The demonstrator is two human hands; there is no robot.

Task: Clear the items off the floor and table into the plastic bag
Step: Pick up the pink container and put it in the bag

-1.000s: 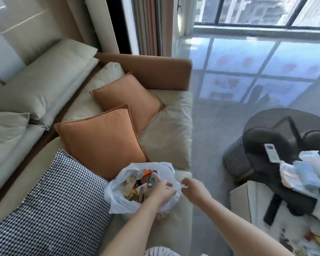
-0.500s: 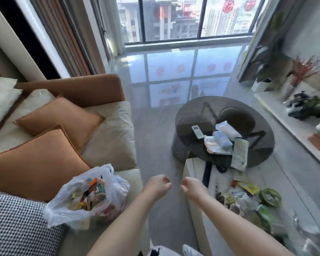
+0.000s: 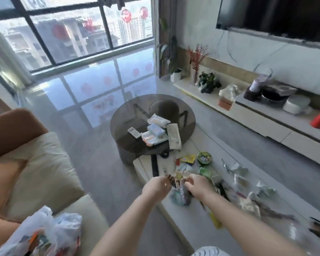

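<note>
1. Both hands out over the near-left corner of the low white table (image 3: 183,217), close together; left hand (image 3: 156,188) with fingers curled, right hand (image 3: 199,186) likewise.
2. Between them, a small heap of wrappers (image 3: 179,183); blurred, so cannot tell whether either hand grips any of it or only hovers.
3. More litter strewn along the tabletop to the right: a yellow sachet (image 3: 187,159), a round green tin (image 3: 204,158), crumpled foil and paper (image 3: 237,169); far-right pieces smeared and cut off by the frame edge.
4. Plastic bag (image 3: 50,235) at bottom left on the cream sofa seat (image 3: 44,174), part filled, well apart from both hands; lower part out of frame.
5. Round dark glass table (image 3: 126,115) overlapping the white table's far end, carrying a white remote (image 3: 134,132) and stacked tissue packs (image 3: 155,130).
6. Open grey floor (image 3: 103,163) between sofa and tables; wider bare stretch toward the window (image 3: 70,28).
7. TV bench (image 3: 266,119) along the right wall, separated from the white table by a floor strip.
</note>
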